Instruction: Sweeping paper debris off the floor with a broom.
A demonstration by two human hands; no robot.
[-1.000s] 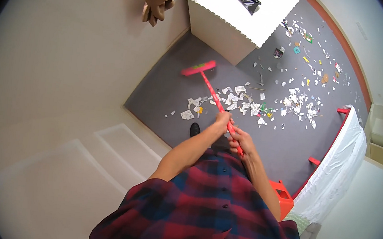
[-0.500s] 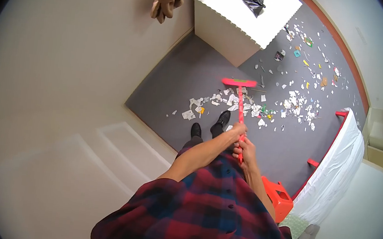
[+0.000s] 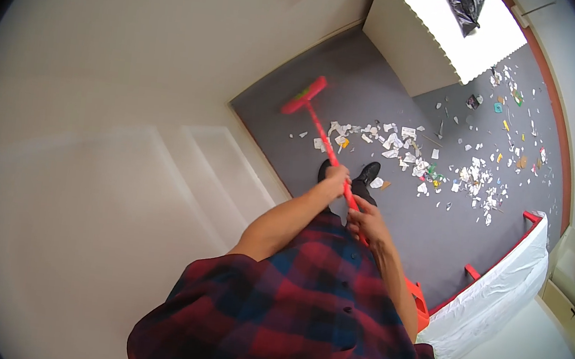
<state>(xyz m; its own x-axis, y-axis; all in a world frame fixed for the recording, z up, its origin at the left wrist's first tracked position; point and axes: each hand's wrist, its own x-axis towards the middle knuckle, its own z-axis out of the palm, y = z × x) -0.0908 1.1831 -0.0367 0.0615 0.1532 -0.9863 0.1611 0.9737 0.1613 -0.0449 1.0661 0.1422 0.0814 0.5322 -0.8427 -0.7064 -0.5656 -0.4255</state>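
Both hands grip a red broom (image 3: 321, 128) whose handle slants up and left from my body. My left hand (image 3: 336, 178) wraps round the handle higher up, close above my shoes. Near the handle's lower end, my right hand (image 3: 366, 220) is closed round it. The broom's pinkish-red head (image 3: 304, 95), with a green patch on it, is slightly blurred at the left side of the grey floor, apart from the paper. Torn white paper scraps (image 3: 392, 142) lie in a loose band to the right of the head, with bits of yellow, green and orange among them.
A white-covered table (image 3: 415, 52) with a black plastic bag (image 3: 466, 8) stands at the far side. More litter (image 3: 479, 176) spreads to the right. A red-framed piece draped in white sheeting (image 3: 495, 288) and a red plastic stool (image 3: 418, 304) stand at right. A wall (image 3: 136, 77) bounds the left.
The broom head has swung left and lifted clear of the scraps. Both hands still grip the handle, now slanting left. The view has shifted, so the table and litter appear further right.
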